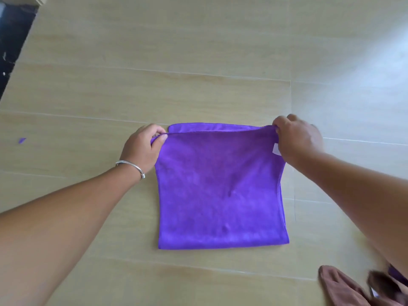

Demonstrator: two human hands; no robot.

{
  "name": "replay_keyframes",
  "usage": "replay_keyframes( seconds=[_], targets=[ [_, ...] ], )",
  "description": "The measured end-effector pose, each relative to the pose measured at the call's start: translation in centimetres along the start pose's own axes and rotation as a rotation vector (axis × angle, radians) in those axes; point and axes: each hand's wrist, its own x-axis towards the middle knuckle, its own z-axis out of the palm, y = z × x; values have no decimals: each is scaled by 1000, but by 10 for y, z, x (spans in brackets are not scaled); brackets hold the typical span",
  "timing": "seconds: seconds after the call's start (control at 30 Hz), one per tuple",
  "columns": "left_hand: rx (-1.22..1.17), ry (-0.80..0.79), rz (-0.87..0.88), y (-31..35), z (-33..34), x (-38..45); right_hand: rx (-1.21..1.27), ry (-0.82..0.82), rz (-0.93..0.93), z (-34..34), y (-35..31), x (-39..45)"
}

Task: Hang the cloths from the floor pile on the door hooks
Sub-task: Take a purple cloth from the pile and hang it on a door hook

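A purple cloth (220,191) lies folded in two on the tan tiled floor (154,62), with its fold toward me. My left hand (143,146) pinches the far left corner of the upper layer. At the far right corner my right hand (298,140) pinches the same layer, beside a small white tag (276,149). The upper layer's far edge sits lifted slightly off the lower layer, whose edge shows just beyond it. No door or hooks are in view.
A brown cloth (340,288) lies bunched at the bottom right with a dark cloth (384,283) and a bit of purple beside it. A dark opening (13,40) runs along the top left. A small purple scrap (22,140) lies on the floor at left.
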Motion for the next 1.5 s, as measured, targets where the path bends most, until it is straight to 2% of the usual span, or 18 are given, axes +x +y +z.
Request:
replay_keyframes(
  seconds=[0.17, 0.37, 0.5, 0.57, 0.63, 0.67, 0.8, 0.9, 1.1, 1.27, 1.37, 1.5],
  targets=[
    [88, -80, 12, -27, 39, 50, 14, -22, -10, 30, 22, 53],
    [302, -77, 2, -31, 71, 80, 108, -56, 122, 63, 22, 79],
    [294, -25, -140, -23, 73, 76, 67, 90, 59, 74, 9, 66],
    [356, -29, 67, -12, 73, 64, 72, 125, -92, 79, -3, 49],
    [387, -117, 340, -1, 82, 38, 67, 106, -271, 91, -14, 24],
    [390, -177, 391, 2, 90, 21, 65, 94, -332, 99, -17, 11],
    [539, -432, 265, -14, 123, -41, -70, -120, -396, 131, -16, -31],
    [649, -429, 265, -32, 129, -46, -148, -196, -402, 140, -10, -31],
    [737, -480, 211, -35, 127, 5, -203, -236, -371, 133, -15, 14],
    [822, -625, 56, -11, 120, 82, -289, -349, -259, 112, -38, 81],
    [800, -576, 10, -5, 126, 90, -334, -368, -196, 109, -48, 94],
    [664, -417, 27, -15, 130, 61, -327, -356, -183, 109, -46, 89]
  ],
)
